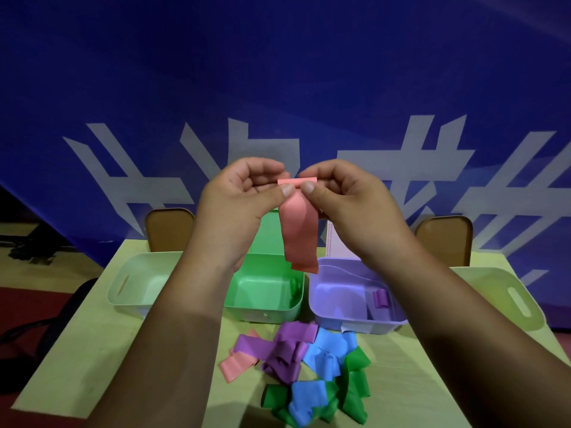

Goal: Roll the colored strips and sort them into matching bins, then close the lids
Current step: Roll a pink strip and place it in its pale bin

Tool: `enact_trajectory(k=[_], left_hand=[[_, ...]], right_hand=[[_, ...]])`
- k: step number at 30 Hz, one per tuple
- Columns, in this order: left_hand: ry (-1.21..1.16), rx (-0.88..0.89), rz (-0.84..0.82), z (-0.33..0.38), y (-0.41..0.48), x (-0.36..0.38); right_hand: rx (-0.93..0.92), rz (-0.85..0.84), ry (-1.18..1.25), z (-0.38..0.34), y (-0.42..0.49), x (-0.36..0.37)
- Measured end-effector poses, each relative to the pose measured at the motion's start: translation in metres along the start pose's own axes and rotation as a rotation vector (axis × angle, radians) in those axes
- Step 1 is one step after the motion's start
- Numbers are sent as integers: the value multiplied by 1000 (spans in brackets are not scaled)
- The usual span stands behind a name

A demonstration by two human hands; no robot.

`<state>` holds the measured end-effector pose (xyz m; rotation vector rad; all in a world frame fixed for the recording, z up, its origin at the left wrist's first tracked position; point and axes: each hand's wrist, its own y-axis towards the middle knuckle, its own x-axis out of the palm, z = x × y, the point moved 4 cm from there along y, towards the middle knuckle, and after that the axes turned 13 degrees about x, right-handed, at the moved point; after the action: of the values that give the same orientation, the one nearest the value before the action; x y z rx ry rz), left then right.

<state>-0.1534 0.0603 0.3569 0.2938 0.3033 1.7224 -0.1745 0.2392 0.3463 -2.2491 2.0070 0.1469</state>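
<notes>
We see the left hand (238, 193) and right hand (340, 193) raised, fingers (285, 190) clamped on the rolled top edge of a soft, matte pink strip (301, 233) that hangs limp. Below the fingers stand two smooth plastic bins, a green bin (262, 312) and a purple bin (355, 325); nearer lies a crumpled pile (296, 350) of strips on the bench (92, 350). Behind the fingers, a banner's (278, 72) white characters are cut off and unreadable.
</notes>
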Motion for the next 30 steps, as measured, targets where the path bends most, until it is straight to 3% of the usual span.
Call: enact_trajectory(k=[10,30], left_hand=[[-97,-86,-19,-7,5,6],[69,-40,-31,5,14,8]], right_hand=[[-41,3,13,-6,8,-7],[-70,25,-14,-12,12,-14]])
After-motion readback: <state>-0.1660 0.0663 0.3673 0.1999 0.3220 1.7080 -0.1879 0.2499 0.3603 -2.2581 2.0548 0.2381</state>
